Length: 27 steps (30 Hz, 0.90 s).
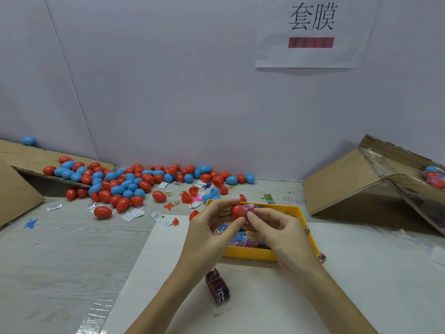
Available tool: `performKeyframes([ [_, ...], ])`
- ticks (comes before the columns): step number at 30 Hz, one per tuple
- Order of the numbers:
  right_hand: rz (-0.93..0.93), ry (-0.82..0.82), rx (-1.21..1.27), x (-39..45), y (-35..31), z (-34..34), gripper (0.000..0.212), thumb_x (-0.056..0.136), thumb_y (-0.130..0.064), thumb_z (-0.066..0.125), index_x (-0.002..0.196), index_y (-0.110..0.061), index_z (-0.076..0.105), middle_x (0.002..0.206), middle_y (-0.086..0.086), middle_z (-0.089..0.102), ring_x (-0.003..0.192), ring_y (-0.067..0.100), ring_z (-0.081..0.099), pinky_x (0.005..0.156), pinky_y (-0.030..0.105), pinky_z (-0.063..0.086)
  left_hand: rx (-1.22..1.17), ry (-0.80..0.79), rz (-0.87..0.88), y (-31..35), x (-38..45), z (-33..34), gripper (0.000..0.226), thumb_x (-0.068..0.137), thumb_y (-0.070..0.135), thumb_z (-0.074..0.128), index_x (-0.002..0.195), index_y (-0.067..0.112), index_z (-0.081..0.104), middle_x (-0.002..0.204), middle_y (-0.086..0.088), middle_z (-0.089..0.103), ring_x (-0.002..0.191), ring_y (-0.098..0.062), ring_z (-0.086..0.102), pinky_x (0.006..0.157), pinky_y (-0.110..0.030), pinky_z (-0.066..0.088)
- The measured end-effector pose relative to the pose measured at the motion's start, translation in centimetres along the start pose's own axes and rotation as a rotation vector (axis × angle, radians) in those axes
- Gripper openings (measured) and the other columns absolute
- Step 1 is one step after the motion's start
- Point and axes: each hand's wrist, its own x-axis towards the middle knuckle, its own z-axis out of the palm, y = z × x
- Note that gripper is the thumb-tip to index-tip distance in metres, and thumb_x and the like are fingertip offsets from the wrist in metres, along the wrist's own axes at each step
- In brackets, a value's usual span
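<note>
My left grip (212,229) pinches a red egg half (237,211) above the yellow tray (250,256), near centre. My right grip (277,229) presses a pink packet (249,209) partly into it. I judge this egg neither filled nor closed yet; closed eggs (120,183) are piled far left on the surface (72,249).

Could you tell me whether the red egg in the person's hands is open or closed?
Open: the left hand holds only one red half, and a pink packet pinched by the right hand sticks out of it.

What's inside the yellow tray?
Colourful printed packets lie in the yellow tray. The left hand and right hand, holding a red egg above it, hide much of the inside.
</note>
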Motion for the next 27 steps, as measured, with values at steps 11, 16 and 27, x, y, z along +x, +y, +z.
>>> performKeyframes([
  [11, 0.322, -0.134, 0.437, -0.2, -1.0, 0.1, 0.023, 0.087, -0.021, 0.076, 0.104, -0.006, 0.081, 0.110, 0.017, 0.077, 0.092, 0.019, 0.077, 0.073, 0.023, 0.061, 0.183, 0.018, 0.179, -0.3, 0.1, 0.0, 0.049, 0.091, 0.008, 0.074, 0.137, 0.021, 0.064, 0.120, 0.008, 0.065, 0.110, -0.017, 0.066, 0.093, -0.025, 0.055],
  [16, 0.345, -0.145, 0.452, -0.2, -0.9, 0.0, 0.023, 0.086, -0.021, 0.077, 0.104, -0.006, 0.081, 0.109, 0.016, 0.077, 0.090, 0.018, 0.076, 0.075, 0.024, 0.062, 0.208, -0.002, 0.174, -0.3, 0.0, 0.2, 0.050, 0.093, 0.013, 0.072, 0.141, 0.022, 0.060, 0.121, 0.009, 0.065, 0.111, -0.014, 0.064, 0.094, -0.023, 0.054],
  [27, 0.446, -0.160, 0.554, -0.4, -1.4, 0.3, 0.022, 0.089, -0.021, 0.076, 0.100, -0.003, 0.081, 0.106, 0.020, 0.076, 0.087, 0.021, 0.077, 0.070, 0.026, 0.061, 0.253, 0.046, 0.256, -0.3, -0.1, 0.4, 0.038, 0.094, 0.019, 0.066, 0.132, 0.014, 0.067, 0.118, 0.002, 0.065, 0.110, -0.018, 0.063, 0.093, -0.020, 0.051],
])
